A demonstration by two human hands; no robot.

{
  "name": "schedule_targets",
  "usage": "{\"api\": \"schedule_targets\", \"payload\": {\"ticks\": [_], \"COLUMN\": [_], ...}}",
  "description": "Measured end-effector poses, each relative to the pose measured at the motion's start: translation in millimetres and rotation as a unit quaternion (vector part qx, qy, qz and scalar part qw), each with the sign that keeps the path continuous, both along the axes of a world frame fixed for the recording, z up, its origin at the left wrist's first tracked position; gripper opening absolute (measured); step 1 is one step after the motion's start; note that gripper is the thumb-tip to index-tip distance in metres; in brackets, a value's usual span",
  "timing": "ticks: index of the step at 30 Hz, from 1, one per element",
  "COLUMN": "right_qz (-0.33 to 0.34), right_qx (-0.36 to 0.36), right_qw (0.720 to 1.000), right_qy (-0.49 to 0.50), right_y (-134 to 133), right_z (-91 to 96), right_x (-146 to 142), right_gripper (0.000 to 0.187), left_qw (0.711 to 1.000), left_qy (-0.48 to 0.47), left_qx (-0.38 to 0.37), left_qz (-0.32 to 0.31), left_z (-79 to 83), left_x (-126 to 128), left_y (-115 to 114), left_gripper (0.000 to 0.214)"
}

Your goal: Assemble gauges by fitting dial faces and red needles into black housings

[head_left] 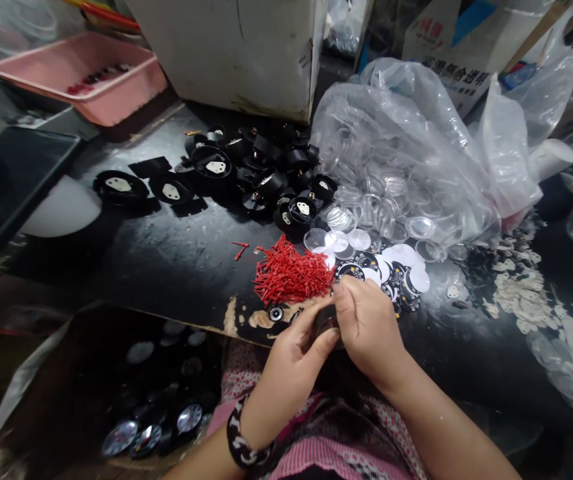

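Observation:
My left hand (291,363) and my right hand (366,327) meet at the near edge of the black table (176,267). Both have fingers curled round a small round black part (325,321), mostly hidden between them. Just beyond my hands lies a heap of small red pins (291,275). Right of it are printed round dial faces and white discs (391,270). Further back is a pile of black round housings (261,177), some showing a white plate inside.
A clear plastic bag (406,153) of transparent round covers lies at the right. A pink tray (84,77) and a white box (236,50) stand at the back. White scraps (521,293) litter the right. A box of finished pieces (151,427) sits below left.

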State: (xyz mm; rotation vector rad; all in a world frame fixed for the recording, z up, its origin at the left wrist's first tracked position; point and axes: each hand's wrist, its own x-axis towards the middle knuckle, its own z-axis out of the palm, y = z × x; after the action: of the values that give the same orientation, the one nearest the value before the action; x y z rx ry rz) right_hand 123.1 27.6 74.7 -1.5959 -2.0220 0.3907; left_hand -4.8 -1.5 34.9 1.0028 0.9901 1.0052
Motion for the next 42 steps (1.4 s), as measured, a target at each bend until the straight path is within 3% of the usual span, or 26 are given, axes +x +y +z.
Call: {"api": "schedule_targets", "payload": {"ticks": [3,5,9,11,12,14,16,18,22,24,26,29,32,33,35,36,38,40,42], "right_qz": [0.003,0.022,0.091,0.066,0.049,0.051,0.106,0.166,0.172,0.148,0.127,0.110,0.076,0.064,0.050,0.048,0.051,0.063,0.086], "right_qx": [0.016,-0.019,-0.141,-0.165,-0.171,-0.182,-0.185,-0.178,-0.174,-0.178,-0.177,-0.188,-0.238,-0.257,-0.283,-0.289,-0.297,-0.308,-0.310], "right_qw": [0.999,0.997,0.976,0.972,0.972,0.970,0.966,0.962,0.965,0.968,0.971,0.967,0.946,0.936,0.924,0.921,0.916,0.904,0.898], "right_qy": [0.034,0.070,0.141,0.152,0.152,0.153,0.145,0.126,0.097,0.097,0.102,0.131,0.209,0.233,0.254,0.255,0.264,0.291,0.300], "right_y": [-1.7,-4.1,-8.6,-8.9,-8.4,-6.6,-4.5,-3.5,-7.7,-12.3,-16.6,-18.5,-13.0,-10.4,-6.4,-5.5,-5.7,-7.5,-8.1], "right_z": [-5.6,-3.7,4.9,5.1,4.2,2.9,4.4,8.7,13.6,11.4,8.0,6.8,10.5,11.5,11.9,11.4,10.1,9.5,9.6], "right_x": [-2.4,-2.2,7.7,13.7,14.7,10.9,1.2,-8.6,-9.4,-2.2,4.4,7.5,3.4,1.1,-3.4,-5.1,-5.8,-1.5,8.4], "right_gripper": [0.036,0.037,0.028,0.026,0.027,0.027,0.024,0.021,0.023,0.024,0.025,0.023,0.016,0.019,0.026,0.024,0.020,0.022,0.025], "left_qw": [1.000,0.999,0.975,0.941,0.910,0.848,0.808,0.773,0.736,0.727,0.723,0.727,0.756,0.779,0.832,0.858,0.921,0.978,0.993], "left_qy": [0.017,0.047,0.201,0.332,0.414,0.515,0.548,0.570,0.594,0.602,0.606,0.600,0.561,0.526,0.428,0.382,0.300,0.196,0.060], "left_qx": [0.007,-0.003,-0.054,-0.043,-0.013,0.078,0.179,0.249,0.278,0.280,0.281,0.281,0.296,0.312,0.352,0.343,0.247,0.073,-0.103], "left_qz": [-0.011,-0.027,-0.077,-0.047,0.015,0.097,0.121,0.121,0.168,0.176,0.179,0.179,0.163,0.142,0.012,-0.022,-0.027,0.000,0.007], "left_z": [4.3,5.4,-12.9,-25.3,-28.4,-25.5,-12.9,2.3,16.7,14.0,9.3,6.6,10.3,11.9,14.4,14.9,14.3,11.9,9.1], "left_x": [0.4,-12.2,-83.2,-129.4,-149.3,-175.2,-181.0,-174.8,-164.9,-165.5,-165.6,-156.3,-131.0,-120.3,-99.3,-89.7,-73.7,-61.8,-53.1], "left_y": [1.8,-4.3,-45.1,-66.6,-72.1,-65.6,-32.3,22.8,138.7,172.0,182.1,159.6,105.6,84.4,43.9,27.0,3.3,-7.3,-9.8], "left_gripper": [0.033,0.034,0.040,0.041,0.041,0.042,0.042,0.042,0.055,0.053,0.047,0.049,0.056,0.057,0.057,0.059,0.062,0.056,0.045]}}
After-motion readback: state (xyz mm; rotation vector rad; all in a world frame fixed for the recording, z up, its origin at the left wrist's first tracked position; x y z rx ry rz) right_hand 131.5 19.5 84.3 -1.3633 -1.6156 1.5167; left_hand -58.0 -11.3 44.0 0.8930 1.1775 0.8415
